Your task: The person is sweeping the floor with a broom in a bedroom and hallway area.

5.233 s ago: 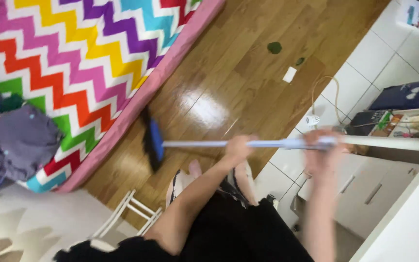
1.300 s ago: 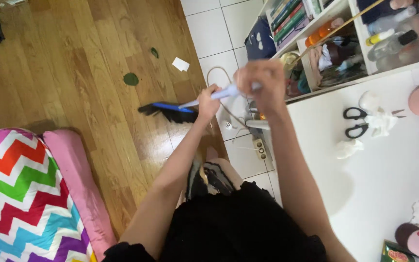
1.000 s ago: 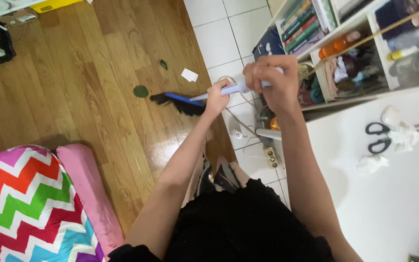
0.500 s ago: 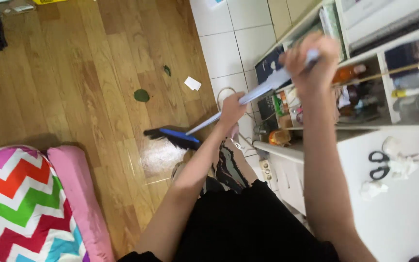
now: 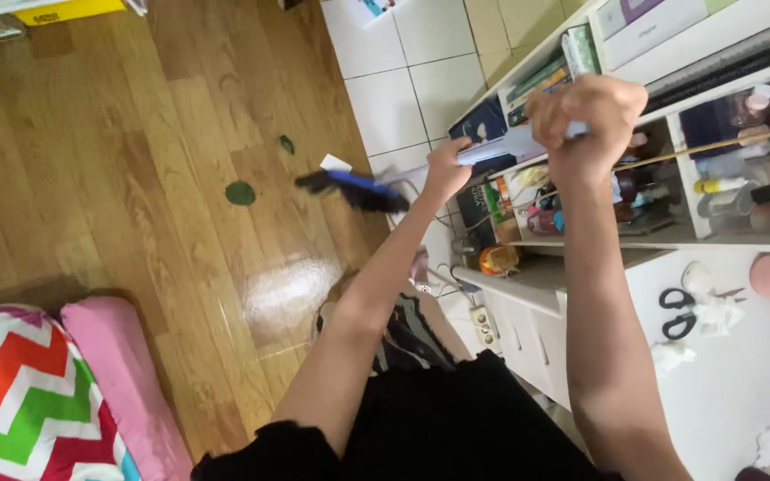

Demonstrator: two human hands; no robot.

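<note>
Both hands, left hand (image 5: 446, 167) and right hand (image 5: 586, 114), clasp the broom (image 5: 354, 188) handle. Raised beside the crowded shelf (image 5: 724, 240), its handle could knock bottles (image 5: 741, 191) over.

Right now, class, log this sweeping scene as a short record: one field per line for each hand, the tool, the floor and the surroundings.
left hand: grips the broom handle lower down
right hand: closed on the handle's upper end
broom: blue-and-black head, above the wooden floor
debris: green scrap, white paper bit
surroundings: shelf unit on the right; zigzag bedding, bottom left
</note>
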